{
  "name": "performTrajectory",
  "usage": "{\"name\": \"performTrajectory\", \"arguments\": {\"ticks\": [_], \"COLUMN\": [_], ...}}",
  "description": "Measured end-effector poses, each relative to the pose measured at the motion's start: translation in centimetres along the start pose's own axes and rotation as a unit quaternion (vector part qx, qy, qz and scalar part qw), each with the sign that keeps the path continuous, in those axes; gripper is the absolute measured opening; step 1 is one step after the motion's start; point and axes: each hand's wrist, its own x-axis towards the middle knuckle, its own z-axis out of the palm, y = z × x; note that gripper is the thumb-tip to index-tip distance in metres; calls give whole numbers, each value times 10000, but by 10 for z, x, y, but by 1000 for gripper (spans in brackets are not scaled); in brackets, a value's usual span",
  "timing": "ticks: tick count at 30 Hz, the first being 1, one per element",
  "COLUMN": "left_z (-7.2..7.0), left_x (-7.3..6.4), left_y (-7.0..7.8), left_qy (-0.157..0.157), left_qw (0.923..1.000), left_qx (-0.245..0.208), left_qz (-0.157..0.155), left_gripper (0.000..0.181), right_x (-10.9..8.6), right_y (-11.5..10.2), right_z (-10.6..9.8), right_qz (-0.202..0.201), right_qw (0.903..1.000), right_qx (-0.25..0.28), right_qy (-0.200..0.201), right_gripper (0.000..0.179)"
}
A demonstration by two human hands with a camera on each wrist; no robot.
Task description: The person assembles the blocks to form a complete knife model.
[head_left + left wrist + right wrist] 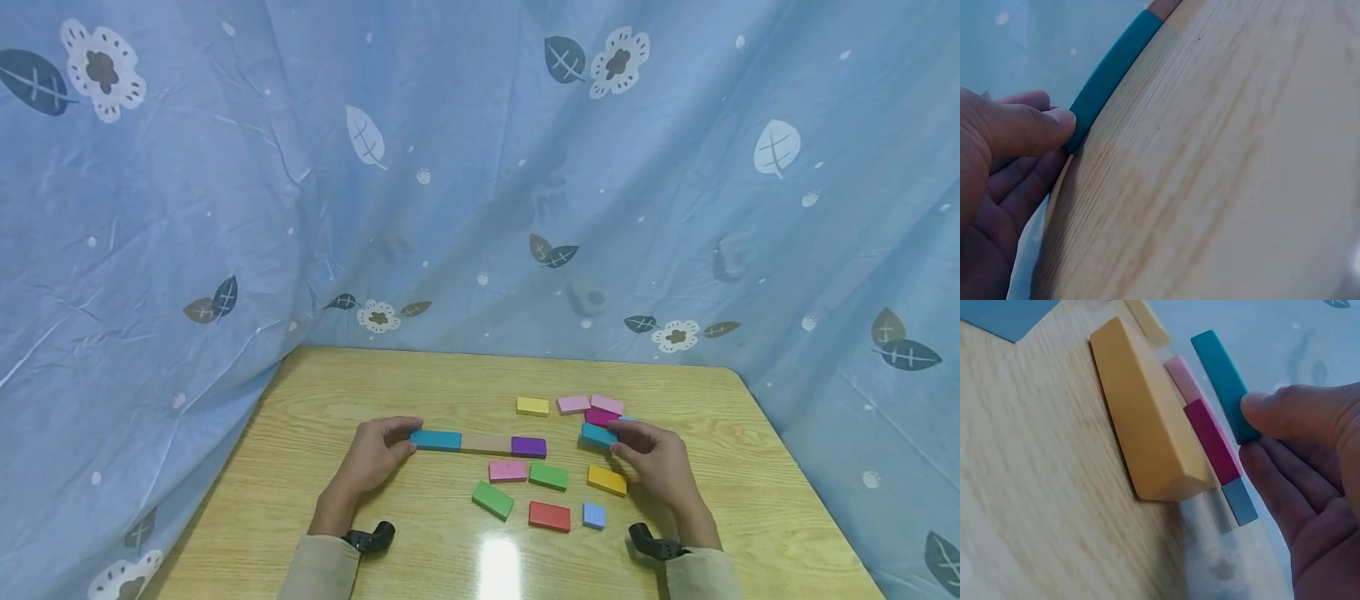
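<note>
A straight row lies across the middle of the table: a teal block [437,441], a tan block [486,443] and a purple block [528,447]. My left hand [375,454] pinches the row's left end, thumb and fingers on the end of the teal block [1116,69]. On the right, my right hand [656,458] holds a second teal block [597,435] by one end between thumb and fingers. In the right wrist view this teal block [1222,381] appears raised above the table. Nearest below it sits a yellow-orange block [607,481], with a magenta block [601,417] behind.
Two pink blocks [573,405] and a yellow block [532,407] lie at the back. In front of the row are a pink block [507,472], two green blocks [549,476], a red block [550,516] and a small blue block [593,515]. A patterned curtain [480,167] hangs behind the table.
</note>
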Motion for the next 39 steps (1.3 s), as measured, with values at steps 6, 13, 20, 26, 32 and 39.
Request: {"name": "performTrajectory", "arguments": {"ticks": [6, 13, 20, 26, 32, 39], "left_z": [0, 0, 0, -1, -1, -1], "left_x": [0, 1, 2, 2, 3, 3], "left_y": [-1, -3, -4, -5, -5, -5], "left_qy": [17, -2, 2, 1, -18, -5], "left_qw": [10000, 10000, 10000, 10000, 10000, 10000], "left_qx": [38, 5, 10, 11, 3, 8], "left_qz": [52, 81, 79, 63, 54, 60], "left_gripper": [42, 42, 41, 41, 41, 41], "right_x": [3, 6, 10, 11, 11, 11], "right_y": [-6, -11, -13, -15, -18, -22], "right_z": [9, 26, 37, 41, 43, 44], "right_qz": [-10, -69, 40, 68, 37, 197], "right_qw": [9993, 9980, 9971, 9970, 9965, 9963], "right_qx": [233, 216, -72, -104, -193, -212], "right_qy": [-292, -597, -756, -760, -817, -808], "right_gripper": [35, 33, 34, 36, 35, 35]}}
